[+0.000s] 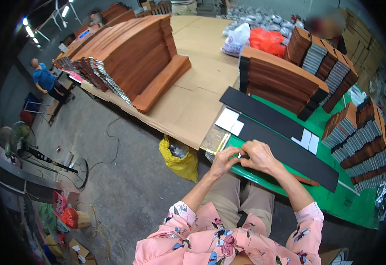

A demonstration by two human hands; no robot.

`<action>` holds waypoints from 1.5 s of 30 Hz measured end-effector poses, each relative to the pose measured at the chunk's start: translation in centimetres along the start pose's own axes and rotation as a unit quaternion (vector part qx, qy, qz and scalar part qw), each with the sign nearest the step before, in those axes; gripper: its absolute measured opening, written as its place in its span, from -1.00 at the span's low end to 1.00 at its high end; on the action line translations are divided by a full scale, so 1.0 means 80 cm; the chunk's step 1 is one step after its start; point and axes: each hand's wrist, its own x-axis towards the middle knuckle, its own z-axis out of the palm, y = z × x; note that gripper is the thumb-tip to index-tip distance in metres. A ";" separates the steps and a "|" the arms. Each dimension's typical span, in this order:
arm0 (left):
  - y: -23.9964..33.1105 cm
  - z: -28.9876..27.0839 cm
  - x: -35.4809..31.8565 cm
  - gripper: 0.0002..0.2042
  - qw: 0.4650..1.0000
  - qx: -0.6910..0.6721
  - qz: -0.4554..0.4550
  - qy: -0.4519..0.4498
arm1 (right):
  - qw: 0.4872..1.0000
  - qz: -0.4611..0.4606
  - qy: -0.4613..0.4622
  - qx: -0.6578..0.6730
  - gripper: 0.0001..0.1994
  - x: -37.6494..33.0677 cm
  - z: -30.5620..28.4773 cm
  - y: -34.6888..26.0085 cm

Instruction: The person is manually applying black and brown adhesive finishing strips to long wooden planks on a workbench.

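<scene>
Closest is the person's pink shirt (228,247) with flowers on it. The two hands meet just over the near edge of the green table (354,207). The right hand (259,154) is pinched on a small dark thing (244,156), too tiny to make out well. The left hand (222,162) is right beside it with its fingers bent in, but I can't tell if it grips anything. A brown board (305,179) pokes out past the right arm. Behind the hands lie two long black strips (285,152), with white papers (229,122) by their ends. A yellow sack (182,165) sits on the floor to the left. Farther off, brown boards with black ends (279,81) stand in a row, and a big pile of curved brown boards (135,57) rests on cardboard (201,97). Past those are a red bag (266,40) and a person in blue (45,78).
</scene>
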 end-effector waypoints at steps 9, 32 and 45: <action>-0.016 -0.013 0.020 -0.73 0.998 0.022 0.038 0.038 | 0.980 0.049 -0.108 0.162 -0.79 0.031 -0.018 0.020; 0.025 -0.018 -0.002 -0.53 0.993 -0.067 -0.093 0.021 | 0.680 0.203 0.111 0.696 -0.82 -0.078 -0.013 0.013; 0.058 0.021 -0.019 -0.81 0.989 0.123 0.059 0.050 | 0.788 0.143 0.175 0.572 -0.83 -0.117 0.041 0.045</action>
